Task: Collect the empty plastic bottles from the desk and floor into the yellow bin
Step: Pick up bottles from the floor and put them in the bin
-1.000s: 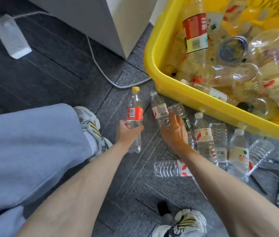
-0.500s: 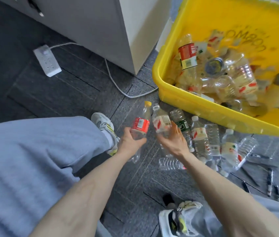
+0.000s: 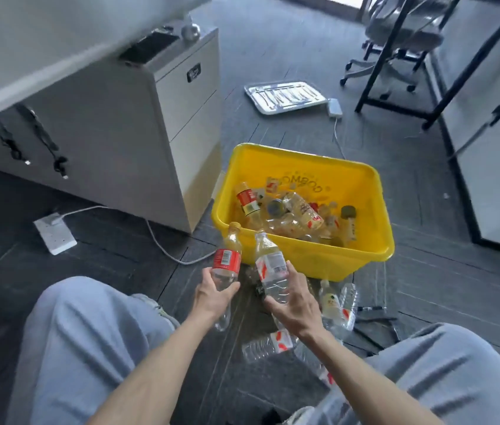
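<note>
Gripping a red-labelled bottle [image 3: 227, 260] round its lower body, the left hand [image 3: 212, 294] sits just left of centre frame, fingers and thumb curled about the clear plastic, with the yellow cap pointing up toward the yellow bin [image 3: 304, 262]. Beside it the right hand [image 3: 293, 305] wraps a white-labelled bottle [image 3: 270, 265] the same way, its fingers round the ribbed part. Both bottles are held above the dark floor [image 3: 120, 265], close together but apart (their necks overlap the bin's near wall in the picture). The bin stands at centre frame with a heap of bottles [image 3: 288, 216] lying in its bottom. More clear bottles [image 3: 339, 305] lie on the floor below the bin, right of the right hand. A white power strip [image 3: 55, 231] lies at left and a metal tray [image 3: 285, 96] near the top.
</note>
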`<state>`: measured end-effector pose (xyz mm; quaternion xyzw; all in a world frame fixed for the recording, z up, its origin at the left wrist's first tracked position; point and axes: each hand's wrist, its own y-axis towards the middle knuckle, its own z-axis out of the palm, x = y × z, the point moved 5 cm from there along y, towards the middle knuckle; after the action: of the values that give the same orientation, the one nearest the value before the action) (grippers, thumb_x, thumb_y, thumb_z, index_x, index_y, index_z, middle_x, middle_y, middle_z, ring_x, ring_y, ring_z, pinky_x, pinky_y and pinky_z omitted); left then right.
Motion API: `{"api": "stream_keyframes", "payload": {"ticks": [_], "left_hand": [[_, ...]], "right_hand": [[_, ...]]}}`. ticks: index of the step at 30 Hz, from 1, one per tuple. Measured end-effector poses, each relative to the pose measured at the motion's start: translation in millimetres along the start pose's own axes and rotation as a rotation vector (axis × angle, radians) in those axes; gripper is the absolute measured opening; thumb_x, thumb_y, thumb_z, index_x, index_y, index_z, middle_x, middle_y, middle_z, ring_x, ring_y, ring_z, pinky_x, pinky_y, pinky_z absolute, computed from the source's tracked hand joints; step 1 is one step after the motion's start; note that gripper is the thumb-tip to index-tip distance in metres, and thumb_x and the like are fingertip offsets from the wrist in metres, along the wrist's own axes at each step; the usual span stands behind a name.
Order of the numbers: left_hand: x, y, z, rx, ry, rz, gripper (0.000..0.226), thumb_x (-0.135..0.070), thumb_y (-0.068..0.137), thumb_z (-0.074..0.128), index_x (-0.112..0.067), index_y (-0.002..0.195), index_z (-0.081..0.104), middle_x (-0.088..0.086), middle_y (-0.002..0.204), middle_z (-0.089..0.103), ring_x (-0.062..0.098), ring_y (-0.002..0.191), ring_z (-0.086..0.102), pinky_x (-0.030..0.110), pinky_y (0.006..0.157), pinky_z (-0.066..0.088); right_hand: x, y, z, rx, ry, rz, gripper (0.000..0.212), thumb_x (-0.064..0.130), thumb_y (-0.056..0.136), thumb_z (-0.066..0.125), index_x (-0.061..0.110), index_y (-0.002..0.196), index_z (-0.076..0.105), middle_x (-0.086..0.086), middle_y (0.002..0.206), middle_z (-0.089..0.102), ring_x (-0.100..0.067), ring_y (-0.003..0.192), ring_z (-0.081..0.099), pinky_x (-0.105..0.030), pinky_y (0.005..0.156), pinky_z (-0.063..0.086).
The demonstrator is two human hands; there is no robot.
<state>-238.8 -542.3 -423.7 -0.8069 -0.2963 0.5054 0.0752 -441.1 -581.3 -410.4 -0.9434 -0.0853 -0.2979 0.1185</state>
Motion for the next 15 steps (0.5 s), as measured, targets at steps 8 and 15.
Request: {"api": "stream_keyframes", "payload": {"ticks": [8,15], "left_hand": [[-45,-22,7,0.057,0.038,0.068,0.081,-0.034,0.086,0.068,-0.017,0.147,0.019,0.009,0.134,0.051,0.027,0.120,0.052,0.036,0.098,0.042],[-75,-18,21,0.095,0.043,0.003,0.092,-0.038,0.080,0.067,-0.018,0.150,0.011,0.010,0.138,0.046,0.030,0.122,0.049,0.042,0.102,0.044]], "right_hand": [[-23,-26,-60,-0.135,0.046,0.127,0.098,0.053,0.082,0.065,0.026,0.155,0.006,-0.006,0.141,0.038,-0.027,0.111,0.057,-0.040,0.085,0.052],[-37,-24,-89,-0.243,0.252,0.252,0.092,0.047,0.081,0.066,0.022,0.154,0.016,-0.008,0.145,0.040,-0.027,0.124,0.049,-0.046,0.096,0.045]]}}
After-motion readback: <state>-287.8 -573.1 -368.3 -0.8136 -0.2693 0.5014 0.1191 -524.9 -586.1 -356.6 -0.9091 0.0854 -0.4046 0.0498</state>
